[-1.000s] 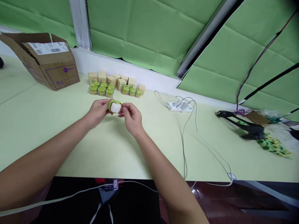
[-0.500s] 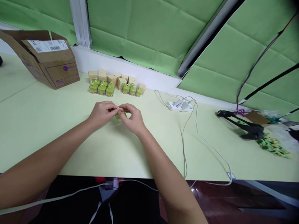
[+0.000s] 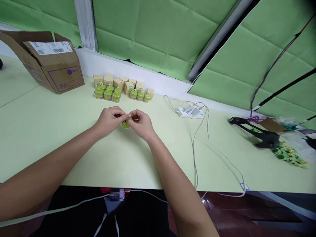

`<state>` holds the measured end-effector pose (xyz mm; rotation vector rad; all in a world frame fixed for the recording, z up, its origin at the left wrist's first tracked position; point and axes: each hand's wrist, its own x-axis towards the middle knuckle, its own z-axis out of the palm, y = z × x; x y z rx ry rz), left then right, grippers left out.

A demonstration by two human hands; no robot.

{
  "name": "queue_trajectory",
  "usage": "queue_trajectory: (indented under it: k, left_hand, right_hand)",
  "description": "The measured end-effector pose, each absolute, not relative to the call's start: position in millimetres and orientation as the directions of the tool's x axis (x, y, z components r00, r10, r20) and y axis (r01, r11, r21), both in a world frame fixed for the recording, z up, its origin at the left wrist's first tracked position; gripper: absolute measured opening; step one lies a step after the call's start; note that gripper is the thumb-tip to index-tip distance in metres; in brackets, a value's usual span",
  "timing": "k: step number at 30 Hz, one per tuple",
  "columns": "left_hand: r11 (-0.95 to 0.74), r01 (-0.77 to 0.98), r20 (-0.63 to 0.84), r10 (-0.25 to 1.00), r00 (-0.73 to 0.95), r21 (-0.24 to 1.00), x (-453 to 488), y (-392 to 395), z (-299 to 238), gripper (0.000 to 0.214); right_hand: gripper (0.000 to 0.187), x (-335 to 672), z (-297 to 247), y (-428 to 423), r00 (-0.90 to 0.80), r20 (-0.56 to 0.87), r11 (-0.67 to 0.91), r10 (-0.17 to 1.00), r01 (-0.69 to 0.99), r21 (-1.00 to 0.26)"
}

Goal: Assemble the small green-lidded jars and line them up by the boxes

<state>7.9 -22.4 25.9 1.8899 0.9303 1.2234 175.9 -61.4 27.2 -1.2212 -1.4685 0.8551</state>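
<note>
Between my hands, just above the table, is a small green-lidded container [image 3: 126,125], mostly hidden by fingers. My left hand [image 3: 111,120] is closed, its thumb and fingertips pinching the top of it. From the other side my right hand [image 3: 142,125] is also closed on it, thumb and forefinger meeting the left fingertips. Beyond the hands, several matching clear containers with green lids and loop handles [image 3: 108,94] stand in a cluster. Three more of them [image 3: 140,95] stand in a row to the right. Small kraft boxes [image 3: 128,87] line up behind both groups.
An open cardboard carton [image 3: 65,79] stands at the back left. To the right lies a white power strip [image 3: 190,112] with plugs and a cable [image 3: 217,148] trailing over the table edge. A black tool-like object [image 3: 264,135] and several green ring-shaped pieces [image 3: 287,154] lie at far right.
Both hands stay in place. The fingertips have shifted slightly on the green-lidded container, which has turned a little, with the left thumb now further right.
</note>
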Motion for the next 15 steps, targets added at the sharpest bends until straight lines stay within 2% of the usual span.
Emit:
queue_trajectory:
  k: [8, 12, 15]
  left_hand:
    - [-0.556, 0.22, 0.467, 0.812, 0.351, 0.801, 7, -24, 29, 0.043]
    - [-0.564, 0.217, 0.519, 0.823, 0.232, 0.797, 5, -19, 28, 0.041]
    - [-0.573, 0.329, 0.546, 0.819, 0.179, 0.751, 1, -11, 23, 0.04]
  right_hand:
    - [0.012, 172, 24, -63, 0.103, 0.425, 0.355, 0.9, 0.393, -0.848]
    - [0.014, 178, 26, -60, 0.259, 0.485, 0.36, 0.835, 0.409, -0.838]
    - [0.017, 182, 28, -59, 0.33, 0.487, 0.353, 0.809, 0.389, -0.851]
